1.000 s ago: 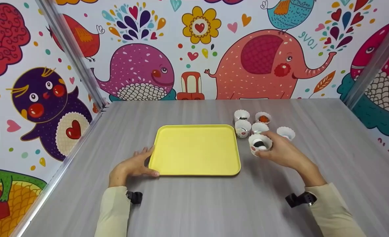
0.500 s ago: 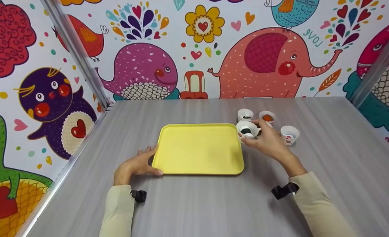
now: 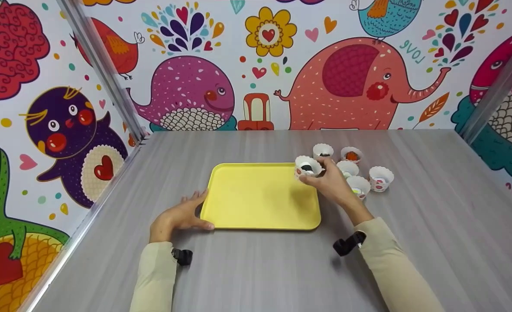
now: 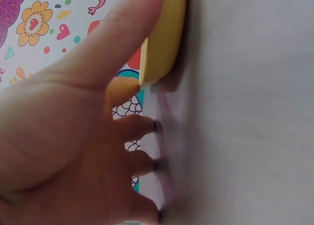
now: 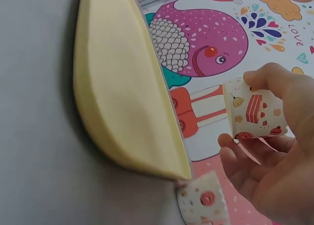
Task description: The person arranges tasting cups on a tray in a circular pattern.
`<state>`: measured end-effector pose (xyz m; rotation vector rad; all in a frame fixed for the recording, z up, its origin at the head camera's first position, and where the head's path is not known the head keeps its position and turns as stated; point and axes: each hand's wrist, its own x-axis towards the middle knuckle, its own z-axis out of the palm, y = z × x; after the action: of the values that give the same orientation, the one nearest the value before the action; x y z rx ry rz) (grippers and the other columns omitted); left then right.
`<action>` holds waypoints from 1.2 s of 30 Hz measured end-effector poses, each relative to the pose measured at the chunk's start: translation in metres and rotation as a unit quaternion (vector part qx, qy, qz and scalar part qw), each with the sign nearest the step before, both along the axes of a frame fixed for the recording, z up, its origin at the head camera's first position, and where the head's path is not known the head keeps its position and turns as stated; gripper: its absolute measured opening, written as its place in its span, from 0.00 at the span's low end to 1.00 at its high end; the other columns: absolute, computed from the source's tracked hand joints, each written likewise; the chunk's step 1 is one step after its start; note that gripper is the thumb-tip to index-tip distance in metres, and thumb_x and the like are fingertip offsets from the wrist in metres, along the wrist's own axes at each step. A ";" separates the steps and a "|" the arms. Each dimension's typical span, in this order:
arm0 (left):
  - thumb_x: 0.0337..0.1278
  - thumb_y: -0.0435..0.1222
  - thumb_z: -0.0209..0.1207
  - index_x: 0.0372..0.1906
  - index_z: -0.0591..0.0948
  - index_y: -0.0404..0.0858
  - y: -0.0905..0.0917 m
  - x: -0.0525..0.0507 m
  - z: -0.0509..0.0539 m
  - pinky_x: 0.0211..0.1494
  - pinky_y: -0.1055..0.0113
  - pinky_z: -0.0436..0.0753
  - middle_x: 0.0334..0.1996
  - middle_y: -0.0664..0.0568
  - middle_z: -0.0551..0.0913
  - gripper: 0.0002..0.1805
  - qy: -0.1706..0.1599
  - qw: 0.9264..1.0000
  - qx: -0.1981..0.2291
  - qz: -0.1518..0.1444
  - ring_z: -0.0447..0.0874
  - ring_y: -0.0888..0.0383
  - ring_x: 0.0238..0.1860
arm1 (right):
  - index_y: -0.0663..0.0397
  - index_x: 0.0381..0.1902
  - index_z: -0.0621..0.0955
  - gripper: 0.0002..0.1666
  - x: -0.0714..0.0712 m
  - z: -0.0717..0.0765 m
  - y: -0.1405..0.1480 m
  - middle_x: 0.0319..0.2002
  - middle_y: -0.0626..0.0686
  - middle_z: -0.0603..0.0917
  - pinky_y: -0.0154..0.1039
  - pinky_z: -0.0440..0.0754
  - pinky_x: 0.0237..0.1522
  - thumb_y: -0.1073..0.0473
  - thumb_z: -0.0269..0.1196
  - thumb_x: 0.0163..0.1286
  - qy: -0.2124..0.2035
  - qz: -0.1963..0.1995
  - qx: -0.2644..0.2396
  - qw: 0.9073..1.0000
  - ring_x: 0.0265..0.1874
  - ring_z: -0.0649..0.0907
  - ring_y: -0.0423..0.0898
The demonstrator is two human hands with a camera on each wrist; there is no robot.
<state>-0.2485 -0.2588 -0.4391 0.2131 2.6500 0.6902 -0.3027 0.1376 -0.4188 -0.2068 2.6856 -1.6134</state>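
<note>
My right hand point(image 3: 332, 182) grips a small white paper baking cup point(image 3: 307, 167) between thumb and fingers, above the yellow tray's far right corner. Inside the cup lies something white and black. In the right wrist view, printed cake pictures show on the cup's side point(image 5: 256, 112). The yellow tray point(image 3: 260, 199) lies flat on the table with nothing on it. At its near left corner rests my left hand point(image 3: 180, 220). In the left wrist view, the extended thumb point(image 4: 115, 36) touches the tray's edge, and the other fingertips reach down to the table.
Several more paper cups stand right of the tray: one point(image 3: 323, 151) at the back, one with orange contents point(image 3: 351, 154), others point(image 3: 348, 168) nearer and one point(image 3: 381, 178) farther right. Cartoon-printed walls point(image 3: 264, 78) bound the grey table point(image 3: 256, 268) at the back and sides.
My right hand has carried the cup left and away from me, from beside the other cups to over the tray's corner. The left hand stays at the tray.
</note>
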 end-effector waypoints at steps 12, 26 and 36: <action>0.46 0.54 0.74 0.81 0.45 0.42 -0.001 -0.001 0.002 0.77 0.32 0.46 0.80 0.31 0.42 0.65 -0.002 1.000 -0.007 0.005 0.35 0.25 0.78 | 0.67 0.64 0.69 0.38 -0.021 0.006 -0.041 0.59 0.64 0.78 0.45 0.78 0.60 0.59 0.72 0.60 -0.026 0.011 -0.015 0.999 0.56 0.79 0.53; 0.46 0.54 0.74 0.82 0.45 0.43 0.000 -0.002 0.000 0.78 0.32 0.45 0.80 0.32 0.40 0.65 -0.004 1.000 -0.004 0.009 0.34 0.26 0.78 | 0.66 0.65 0.71 0.41 -0.043 -0.005 -0.073 0.61 0.64 0.79 0.48 0.76 0.67 0.55 0.74 0.59 -0.036 0.021 0.036 0.998 0.62 0.79 0.56; 0.47 0.53 0.74 0.81 0.45 0.41 -0.001 -0.001 0.001 0.77 0.32 0.47 0.80 0.31 0.41 0.64 -0.002 1.000 -0.004 0.001 0.35 0.25 0.78 | 0.68 0.63 0.71 0.38 -0.053 -0.014 -0.088 0.61 0.65 0.78 0.49 0.75 0.67 0.61 0.72 0.59 -0.048 0.024 0.013 0.999 0.59 0.78 0.56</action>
<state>-0.2492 -0.2599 -0.4384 0.2063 2.6494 0.6796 -0.3558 0.0493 -0.4332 -0.1872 2.6085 -1.5348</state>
